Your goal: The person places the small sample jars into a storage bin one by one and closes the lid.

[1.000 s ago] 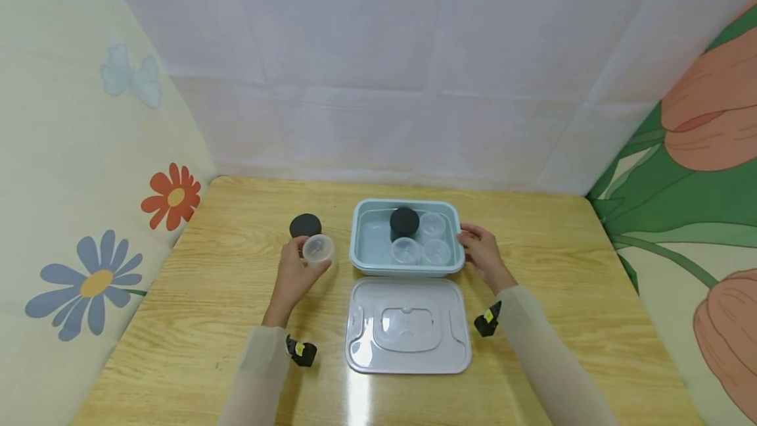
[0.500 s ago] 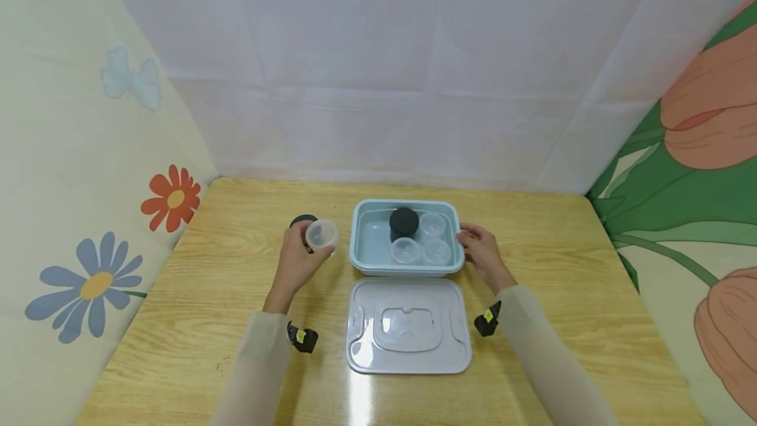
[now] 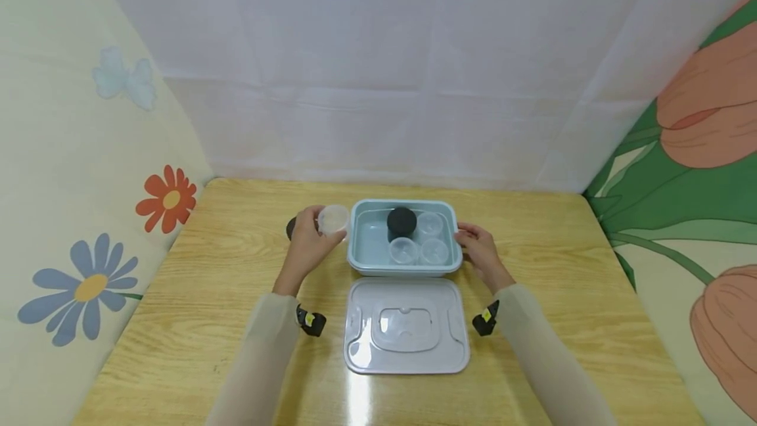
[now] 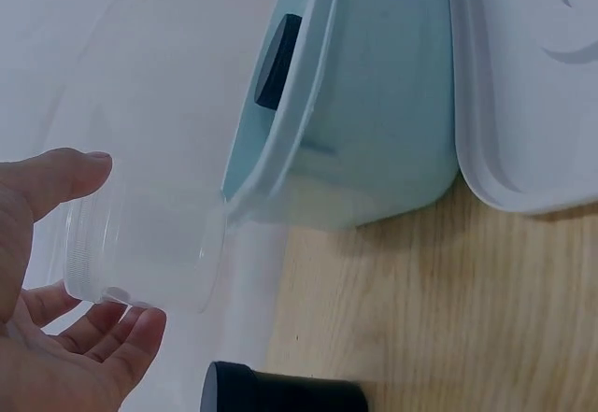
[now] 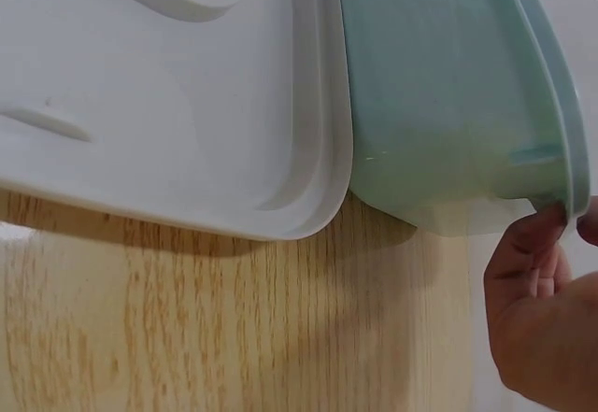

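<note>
My left hand (image 3: 307,245) grips a clear plastic jar (image 3: 334,218) just left of the light blue bin (image 3: 369,242). In the left wrist view, thumb and fingers wrap the ridged end of that clear jar (image 4: 163,253), whose other end points at the bin rim (image 4: 313,76). At the bin's right end, my right hand (image 3: 481,255) pinches the rim, shown closely in the right wrist view with the hand (image 5: 547,319) at the corner. Inside the bin stand a black jar (image 3: 401,221) and three clear jars (image 3: 404,251), grouped toward the right.
Another black jar (image 4: 290,393) stands on the wooden table (image 3: 236,281), mostly hidden behind my left hand in the head view. A pale, flat lid (image 3: 407,340) lies in front of the bin. White cloth (image 3: 378,84) hangs behind the table, with flowered cloth on both sides.
My left hand has carried the clear jar away from me and to the right, up to the bin's left end. The right hand has kept its place at the rim.
</note>
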`<action>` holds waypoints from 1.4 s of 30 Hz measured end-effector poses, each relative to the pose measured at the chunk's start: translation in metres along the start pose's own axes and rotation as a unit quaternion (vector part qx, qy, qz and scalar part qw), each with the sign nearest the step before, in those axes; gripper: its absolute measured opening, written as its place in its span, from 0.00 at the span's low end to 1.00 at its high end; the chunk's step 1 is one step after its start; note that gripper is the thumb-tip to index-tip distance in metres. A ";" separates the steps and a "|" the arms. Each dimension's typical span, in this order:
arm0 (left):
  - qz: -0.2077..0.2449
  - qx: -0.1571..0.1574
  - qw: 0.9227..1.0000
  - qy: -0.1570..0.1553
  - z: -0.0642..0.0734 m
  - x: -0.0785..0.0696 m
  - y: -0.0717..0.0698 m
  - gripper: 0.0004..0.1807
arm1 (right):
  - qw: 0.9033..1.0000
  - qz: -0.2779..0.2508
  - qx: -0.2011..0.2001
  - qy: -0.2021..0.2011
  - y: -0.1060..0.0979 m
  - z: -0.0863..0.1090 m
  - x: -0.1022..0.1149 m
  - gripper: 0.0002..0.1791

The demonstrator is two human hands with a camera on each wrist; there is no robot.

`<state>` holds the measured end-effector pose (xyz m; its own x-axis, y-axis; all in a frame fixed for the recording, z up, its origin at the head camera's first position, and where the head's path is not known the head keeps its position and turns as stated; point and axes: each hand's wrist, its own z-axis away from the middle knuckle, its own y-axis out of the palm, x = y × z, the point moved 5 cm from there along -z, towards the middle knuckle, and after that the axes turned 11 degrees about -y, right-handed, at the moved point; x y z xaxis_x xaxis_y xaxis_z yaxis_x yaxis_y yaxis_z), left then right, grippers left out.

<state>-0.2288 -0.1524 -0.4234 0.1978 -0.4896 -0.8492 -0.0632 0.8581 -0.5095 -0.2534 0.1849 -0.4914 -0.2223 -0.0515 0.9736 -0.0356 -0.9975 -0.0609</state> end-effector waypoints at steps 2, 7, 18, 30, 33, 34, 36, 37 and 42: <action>0.000 0.004 1.000 -0.001 -0.003 -0.003 0.003 0.37 | 1.000 -0.001 0.004 -0.003 0.000 -0.001 -0.001 0.24; 0.001 0.011 1.000 0.008 -0.012 -0.013 0.012 0.37 | 1.000 -0.015 0.005 -0.008 0.000 -0.002 -0.002 0.24; 0.015 0.044 0.999 0.017 -0.028 -0.021 0.038 0.35 | 1.000 -0.021 0.002 -0.013 0.002 -0.002 -0.002 0.24; -0.007 0.033 0.998 0.052 -0.038 -0.027 0.056 0.35 | 0.999 -0.026 0.000 -0.020 0.001 -0.003 -0.004 0.24; -0.017 0.023 0.998 0.063 -0.039 -0.027 0.057 0.35 | 1.000 -0.025 -0.002 -0.018 0.001 -0.002 -0.005 0.24; -0.018 0.021 0.998 0.064 -0.039 -0.026 0.057 0.36 | 1.000 -0.023 0.000 -0.018 0.001 -0.002 -0.005 0.24; -0.022 0.020 0.997 0.065 -0.041 -0.024 0.058 0.36 | 1.000 -0.018 -0.001 -0.016 0.001 -0.002 -0.005 0.24; -0.025 0.021 0.997 0.065 -0.041 -0.024 0.059 0.36 | 1.000 -0.016 -0.002 -0.016 0.001 -0.002 -0.005 0.24; -0.038 0.021 0.997 0.061 -0.046 -0.019 0.062 0.36 | 1.000 -0.018 -0.005 -0.018 0.001 -0.003 -0.004 0.24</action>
<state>-0.2814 -0.0970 -0.4452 0.0807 -0.5661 -0.8204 -0.0110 0.8225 -0.5687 -0.2552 0.1842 -0.4963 -0.1860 -0.0175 0.9824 -0.0531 -0.9982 -0.0278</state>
